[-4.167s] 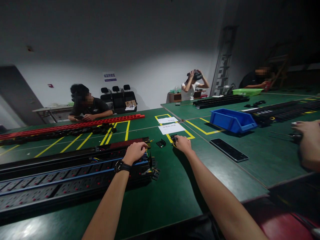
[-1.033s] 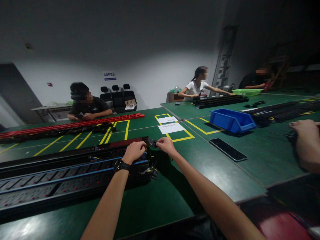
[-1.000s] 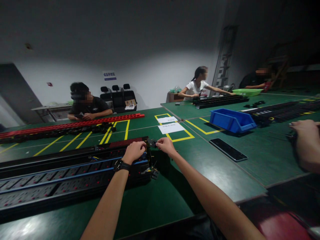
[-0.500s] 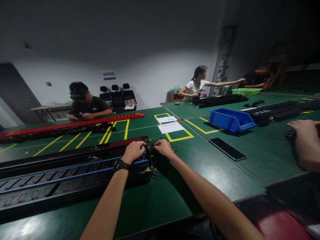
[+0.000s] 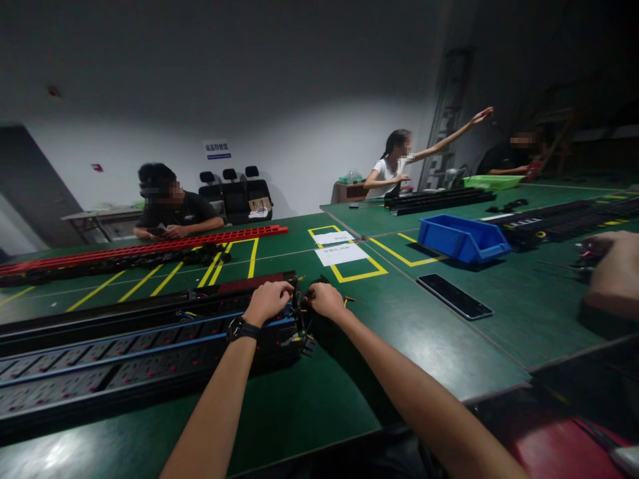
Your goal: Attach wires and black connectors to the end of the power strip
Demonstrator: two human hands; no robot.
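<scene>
A long black assembly (image 5: 150, 352) with blue strips and red dots lies across the green table (image 5: 279, 412). My left hand (image 5: 269, 301), below a black wristwatch (image 5: 243, 328), rests on the assembly's right end with its fingers curled against the end piece. My right hand (image 5: 325, 299) is closed at the outer side of that end, its fingers bent round a small dark part (image 5: 308, 298). What the fingertips grip is too small and dark to name. Yellow-tipped wires or pins (image 5: 349, 299) stick out beside my right hand.
A phone (image 5: 454, 297) and a blue bin (image 5: 462, 239) stand to the right, with paper labels (image 5: 341, 254) ahead. A co-worker's hand (image 5: 616, 279) is at the right edge. Red ladder-like frame (image 5: 150, 247) lies at the far left. Other people sit across the table.
My right hand has turned slightly and curled its fingers further in at the end piece; my left hand has stayed put. A person opposite has raised an arm.
</scene>
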